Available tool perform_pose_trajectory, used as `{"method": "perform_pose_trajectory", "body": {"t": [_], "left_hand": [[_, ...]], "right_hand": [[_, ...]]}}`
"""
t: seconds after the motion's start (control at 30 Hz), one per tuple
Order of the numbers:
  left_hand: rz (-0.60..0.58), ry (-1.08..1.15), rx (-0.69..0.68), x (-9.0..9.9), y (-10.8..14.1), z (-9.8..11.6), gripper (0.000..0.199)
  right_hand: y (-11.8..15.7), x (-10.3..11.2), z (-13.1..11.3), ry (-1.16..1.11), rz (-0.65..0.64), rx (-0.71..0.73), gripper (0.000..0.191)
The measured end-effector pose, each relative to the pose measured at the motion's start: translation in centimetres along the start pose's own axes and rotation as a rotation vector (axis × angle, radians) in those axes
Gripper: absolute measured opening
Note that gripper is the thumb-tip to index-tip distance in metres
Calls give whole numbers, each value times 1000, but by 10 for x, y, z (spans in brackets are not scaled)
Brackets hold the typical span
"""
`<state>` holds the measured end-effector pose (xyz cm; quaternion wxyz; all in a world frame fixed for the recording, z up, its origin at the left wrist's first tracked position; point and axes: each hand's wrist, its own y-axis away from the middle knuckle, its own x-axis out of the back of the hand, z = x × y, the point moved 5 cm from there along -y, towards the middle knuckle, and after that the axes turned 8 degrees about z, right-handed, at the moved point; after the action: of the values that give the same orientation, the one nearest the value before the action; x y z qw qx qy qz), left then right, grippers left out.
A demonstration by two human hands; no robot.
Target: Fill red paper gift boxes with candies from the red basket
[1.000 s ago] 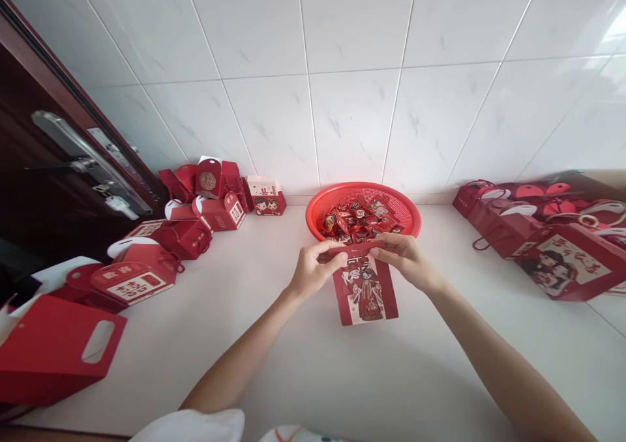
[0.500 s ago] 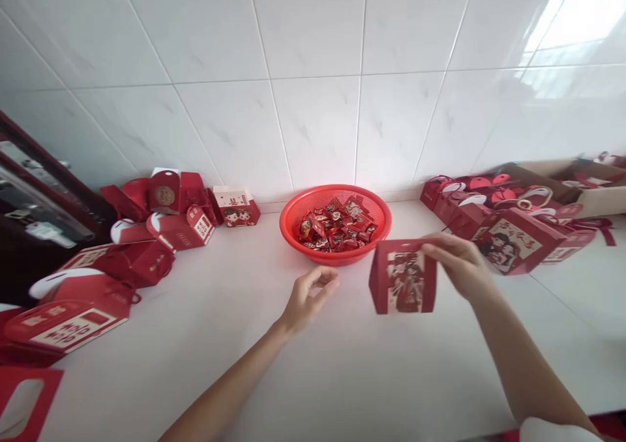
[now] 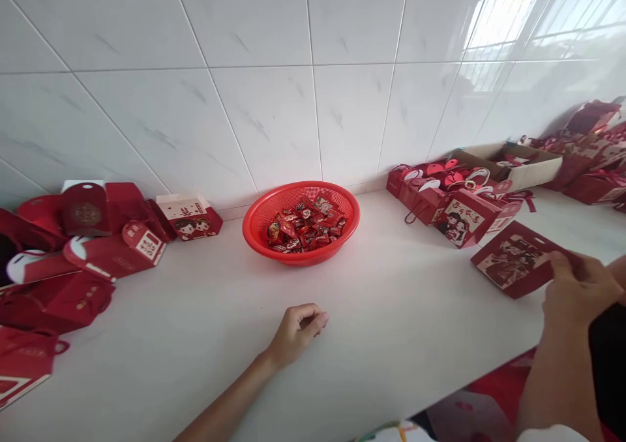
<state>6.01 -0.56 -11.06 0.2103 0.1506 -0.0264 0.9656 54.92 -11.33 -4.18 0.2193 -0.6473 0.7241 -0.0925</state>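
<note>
My right hand grips the top edge of a red gift box printed with a couple in costume. The box is tilted and held out at the right side of the counter. At the right frame edge, a bit of another person's skin shows close to my right hand. My left hand is loosely curled over the white counter, in front of the red basket, with nothing visible in its fingers. Red-wrapped candies are heaped inside that basket.
Several red gift boxes stand at the left, with a smaller cartoon box by the wall. More red boxes cluster at the right beside an open cardboard carton. Further boxes are piled at the far right.
My right hand has carried the gift box from beside the basket far to the right and tilted it. The view has turned right. My left hand has curled a little more.
</note>
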Motion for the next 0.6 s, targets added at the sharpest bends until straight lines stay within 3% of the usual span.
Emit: {"method": "perform_pose_trajectory", "body": {"t": [0.23,0.43,0.5,0.6], "left_hand": [[13,3,-9,2,4,1,43],[28,-19,-33,2,5,4,40],[34,-34,-37,2,5,5,38],[43,-52,-65,5,6,10,38]], "right_hand": [[-2,-27,9,55,-35,-95,16],[3,-37,-2,124,-46,-149,17],[3,-34,-5,203,-38,-111,19],[-3,-30,-5,266,-56,67,28]]}}
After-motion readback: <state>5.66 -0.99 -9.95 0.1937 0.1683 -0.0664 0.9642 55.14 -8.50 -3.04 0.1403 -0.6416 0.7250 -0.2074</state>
